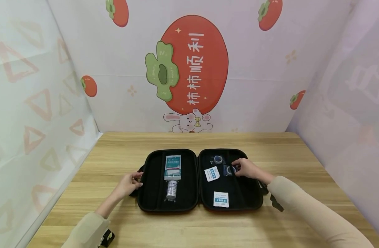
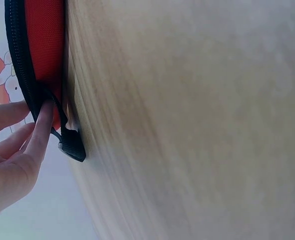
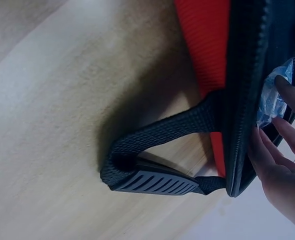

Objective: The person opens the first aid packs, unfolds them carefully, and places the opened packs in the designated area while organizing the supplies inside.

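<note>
A black zip case [image 1: 189, 206] with a red outer shell lies unfolded on the table, both halves facing up. At its left edge my left hand [image 1: 130, 184] touches the rim with its fingertips, close to the zipper pull [image 2: 71, 145] in the left wrist view. Inside the right half, my right hand [image 1: 246, 168] pinches a clear-wrapped tape roll [image 1: 229, 170]. In the right wrist view its fingers lie about the crinkled wrapper [image 3: 272, 102]. A second wrapped tape roll [image 1: 218, 159] lies just left of it, above a white square packet [image 1: 212, 174].
The left half holds a green packet [image 1: 172, 167] and a wrapped white cylinder [image 1: 172, 189]. Another white packet [image 1: 221, 199] lies low in the right half. A black carrying handle [image 3: 157, 182] sticks out on the right side. The wooden table [image 1: 189, 230] meets a printed backdrop [image 1: 251, 113].
</note>
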